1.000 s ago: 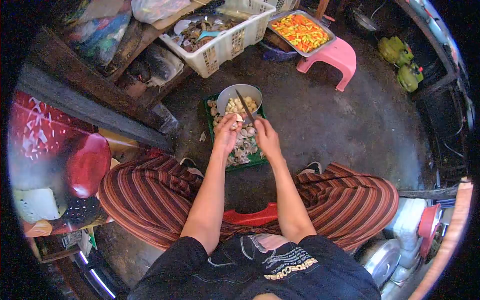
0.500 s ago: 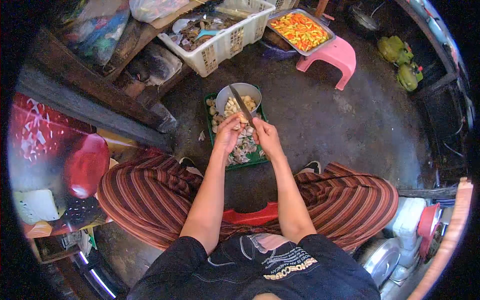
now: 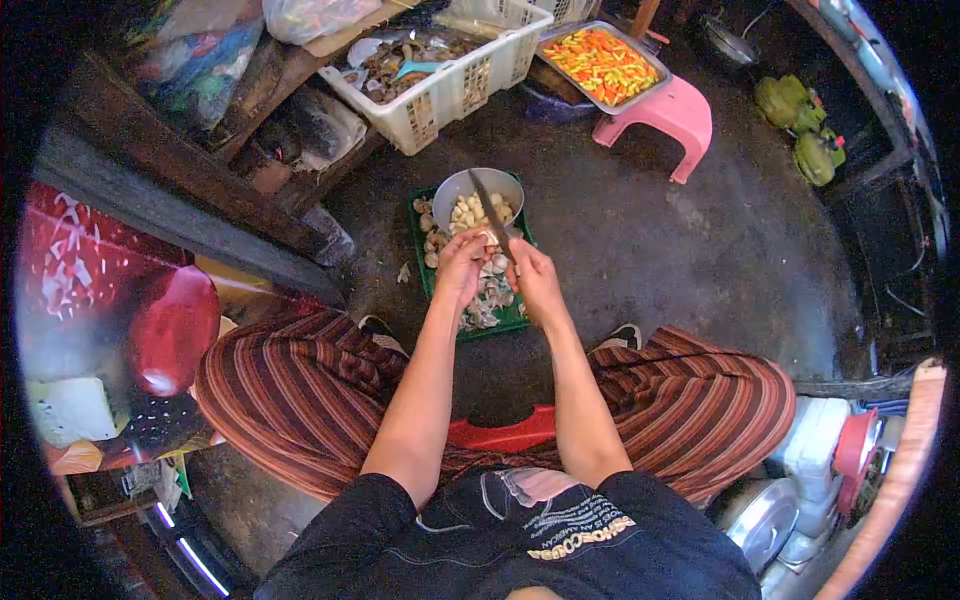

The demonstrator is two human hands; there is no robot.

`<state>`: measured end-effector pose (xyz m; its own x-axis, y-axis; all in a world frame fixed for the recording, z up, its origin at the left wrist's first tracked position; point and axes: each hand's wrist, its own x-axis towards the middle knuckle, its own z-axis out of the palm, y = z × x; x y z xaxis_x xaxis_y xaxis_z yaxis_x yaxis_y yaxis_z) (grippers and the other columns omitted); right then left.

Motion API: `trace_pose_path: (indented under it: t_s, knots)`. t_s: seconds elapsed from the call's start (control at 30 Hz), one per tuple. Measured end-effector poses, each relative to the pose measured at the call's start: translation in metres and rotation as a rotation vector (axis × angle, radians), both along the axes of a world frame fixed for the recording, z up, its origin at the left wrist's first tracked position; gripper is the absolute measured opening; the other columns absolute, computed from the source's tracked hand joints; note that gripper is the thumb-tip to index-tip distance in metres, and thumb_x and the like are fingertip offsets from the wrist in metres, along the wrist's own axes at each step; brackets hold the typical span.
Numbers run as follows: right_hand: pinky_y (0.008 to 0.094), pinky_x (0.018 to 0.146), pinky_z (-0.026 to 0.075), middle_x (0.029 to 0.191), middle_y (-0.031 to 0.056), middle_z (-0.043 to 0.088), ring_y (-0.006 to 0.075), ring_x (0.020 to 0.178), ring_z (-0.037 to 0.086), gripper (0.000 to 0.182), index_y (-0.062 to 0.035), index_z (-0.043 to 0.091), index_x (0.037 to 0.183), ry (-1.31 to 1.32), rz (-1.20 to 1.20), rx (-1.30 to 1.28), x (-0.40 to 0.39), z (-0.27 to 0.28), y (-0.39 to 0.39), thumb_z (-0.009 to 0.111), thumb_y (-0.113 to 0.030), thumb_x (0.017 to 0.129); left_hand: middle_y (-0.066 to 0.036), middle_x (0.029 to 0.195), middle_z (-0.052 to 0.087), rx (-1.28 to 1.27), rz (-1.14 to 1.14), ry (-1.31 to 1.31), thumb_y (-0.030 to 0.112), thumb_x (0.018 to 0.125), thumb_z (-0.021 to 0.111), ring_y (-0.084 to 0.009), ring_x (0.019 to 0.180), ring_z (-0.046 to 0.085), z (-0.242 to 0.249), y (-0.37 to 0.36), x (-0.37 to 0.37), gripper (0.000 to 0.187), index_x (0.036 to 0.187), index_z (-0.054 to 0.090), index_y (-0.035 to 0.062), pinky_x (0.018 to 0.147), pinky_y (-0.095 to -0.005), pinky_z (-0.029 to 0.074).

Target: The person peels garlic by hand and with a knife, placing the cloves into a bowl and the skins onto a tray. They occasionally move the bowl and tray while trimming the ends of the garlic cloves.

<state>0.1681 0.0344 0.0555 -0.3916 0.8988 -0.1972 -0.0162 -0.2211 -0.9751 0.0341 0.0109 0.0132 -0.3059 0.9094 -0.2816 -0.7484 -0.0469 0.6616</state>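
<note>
My left hand (image 3: 463,264) is closed on a garlic clove (image 3: 489,237), held in the fingertips. My right hand (image 3: 535,275) grips a knife (image 3: 487,203), its dark blade slanting up and to the left, close beside the clove. Just beyond my hands is a grey bowl (image 3: 449,189) with pale peeled garlic cloves (image 3: 468,212) in it. The bowl stands at the far end of a green tray (image 3: 515,322). Unpeeled garlic (image 3: 430,240) lies along the tray's left side, and loose garlic skins (image 3: 484,311) are heaped at its near end, partly hidden by my hands.
A white plastic crate (image 3: 440,102) stands ahead on the left. A metal tray of red and yellow chillies (image 3: 603,65) rests by a pink stool (image 3: 665,120). Green gas cylinders (image 3: 803,125) stand at the far right. A metal lid (image 3: 760,525) is near my right knee.
The knife and both hands have shifted very slightly to the right. The clove in my left fingers looks turned a little, with a paler side showing.
</note>
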Motion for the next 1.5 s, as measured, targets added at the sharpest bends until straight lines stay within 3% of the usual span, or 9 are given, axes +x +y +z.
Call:
trace_pose_path:
  t_s: [0.13, 0.3, 0.43, 0.57, 0.63, 0.77, 0.9, 1.13, 1.5]
  knots:
    - [0.0226, 0.043, 0.031, 0.052, -0.0034, 0.043, 0.0059, 0.046, 0.04, 0.034, -0.005, 0.059, 0.079, -0.156, 0.041, 0.216, 0.002, -0.005, 0.003, 0.046, -0.034, 0.091, -0.011, 0.088, 0.061, 0.041, 0.019, 0.06, 0.004, 0.079, 0.057, -0.0157, 0.072, 0.056, 0.004, 0.0, -0.002, 0.021, 0.099, 0.058, -0.0024, 0.066, -0.0247, 0.045]
    - [0.0214, 0.045, 0.031, 0.051, -0.003, 0.043, 0.0058, 0.047, 0.04, 0.037, -0.0059, 0.058, 0.08, -0.034, -0.032, -0.075, 0.002, -0.014, 0.003, 0.044, -0.039, 0.091, -0.01, 0.095, 0.059, 0.03, 0.06, -0.042, 0.004, 0.079, 0.057, -0.0153, 0.08, 0.055, 0.016, 0.001, 0.004, 0.022, 0.1, 0.058, -0.003, 0.07, -0.0254, 0.045]
    - [0.0219, 0.045, 0.032, 0.051, -0.0031, 0.043, 0.0063, 0.047, 0.04, 0.04, -0.0068, 0.057, 0.076, 0.021, -0.085, -0.109, 0.003, -0.003, 0.001, 0.044, -0.041, 0.091, -0.011, 0.094, 0.059, -0.005, 0.094, -0.139, 0.003, 0.081, 0.055, -0.015, 0.076, 0.055, 0.017, 0.005, 0.002, 0.018, 0.098, 0.059, -0.0018, 0.066, -0.0241, 0.046]
    - [0.022, 0.046, 0.033, 0.052, -0.0026, 0.044, 0.0068, 0.047, 0.04, 0.042, -0.0073, 0.056, 0.076, -0.017, -0.101, -0.141, 0.008, -0.009, 0.011, 0.043, -0.044, 0.09, -0.009, 0.089, 0.06, -0.074, 0.113, 0.028, 0.005, 0.083, 0.054, -0.0135, 0.068, 0.056, 0.014, 0.027, -0.01, 0.026, 0.108, 0.056, -0.0013, 0.059, -0.0232, 0.046]
    - [0.022, 0.046, 0.033, 0.052, -0.0023, 0.044, 0.007, 0.047, 0.041, 0.042, -0.0073, 0.056, 0.077, -0.041, -0.106, -0.129, 0.011, -0.013, 0.013, 0.044, -0.045, 0.09, -0.01, 0.098, 0.06, -0.262, 0.107, 0.462, 0.009, 0.085, 0.052, -0.0144, 0.076, 0.057, 0.024, 0.035, -0.018, 0.031, 0.113, 0.053, -0.0028, 0.066, -0.0234, 0.045]
    - [0.0215, 0.046, 0.033, 0.052, -0.002, 0.044, 0.0074, 0.047, 0.04, 0.04, -0.007, 0.055, 0.081, 0.036, -0.113, -0.196, 0.008, -0.009, 0.017, 0.044, -0.045, 0.09, -0.009, 0.1, 0.061, -0.248, -0.191, 0.588, 0.012, 0.087, 0.053, -0.0144, 0.07, 0.058, 0.019, 0.035, -0.028, 0.032, 0.115, 0.052, -0.0027, 0.062, -0.023, 0.046]
    - [0.0214, 0.046, 0.032, 0.052, -0.0021, 0.043, 0.0074, 0.047, 0.039, 0.038, -0.0069, 0.054, 0.086, 0.064, -0.057, -0.261, 0.007, -0.014, 0.017, 0.043, -0.043, 0.091, -0.006, 0.093, 0.061, -0.11, -0.255, 0.197, 0.011, 0.084, 0.058, -0.0123, 0.075, 0.056, 0.01, 0.03, -0.007, 0.027, 0.107, 0.056, -0.0024, 0.064, -0.024, 0.046]
    - [0.0211, 0.046, 0.031, 0.053, -0.0025, 0.043, 0.0066, 0.048, 0.04, 0.036, -0.0071, 0.055, 0.084, 0.133, -0.12, -0.148, -0.005, 0.01, 0.006, 0.043, -0.041, 0.091, -0.004, 0.08, 0.058, 0.0, -0.104, 0.016, 0.005, 0.078, 0.064, -0.0102, 0.067, 0.052, 0.008, 0.022, -0.008, 0.018, 0.093, 0.056, -0.0006, 0.061, -0.0199, 0.044]
    - [0.0213, 0.047, 0.032, 0.054, -0.0023, 0.043, 0.0065, 0.049, 0.041, 0.036, -0.0055, 0.056, 0.088, 0.097, 0.093, -0.075, 0.002, 0.004, 0.007, 0.042, -0.038, 0.092, -0.002, 0.076, 0.057, 0.021, -0.09, -0.14, 0.006, 0.079, 0.065, -0.0075, 0.065, 0.052, 0.001, 0.017, -0.006, 0.015, 0.091, 0.056, 0.003, 0.057, -0.0153, 0.043]
